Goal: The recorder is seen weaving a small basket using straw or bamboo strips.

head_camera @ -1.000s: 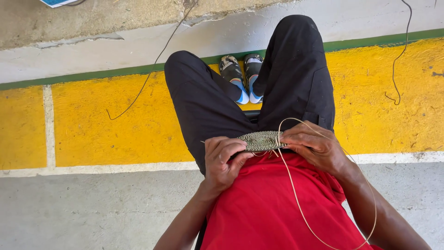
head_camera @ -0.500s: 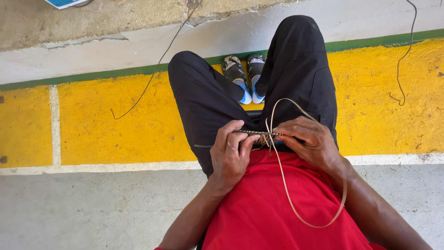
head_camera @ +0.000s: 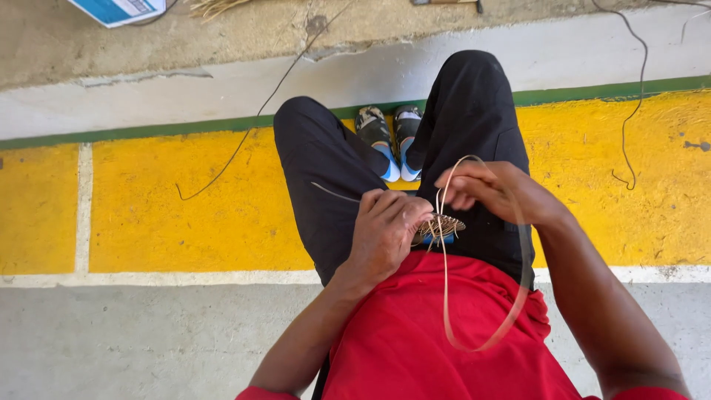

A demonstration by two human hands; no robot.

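From my remote seat I saw a concrete floor [head_camera: 148, 348] with yellow painted band [head_camera: 200, 200], green stripe along its far edge, loose wire [head_camera: 244, 137] across it, blue-white box [head_camera: 118, 9] at the far-left corner, shoes [head_camera: 389, 141] mid-floor.

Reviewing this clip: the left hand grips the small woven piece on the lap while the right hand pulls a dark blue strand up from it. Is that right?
Not quite. In the head view the strand is pale tan, not dark blue. The rest holds: the left hand grips the small woven piece on the lap, and the right hand pulls the strand up from it.
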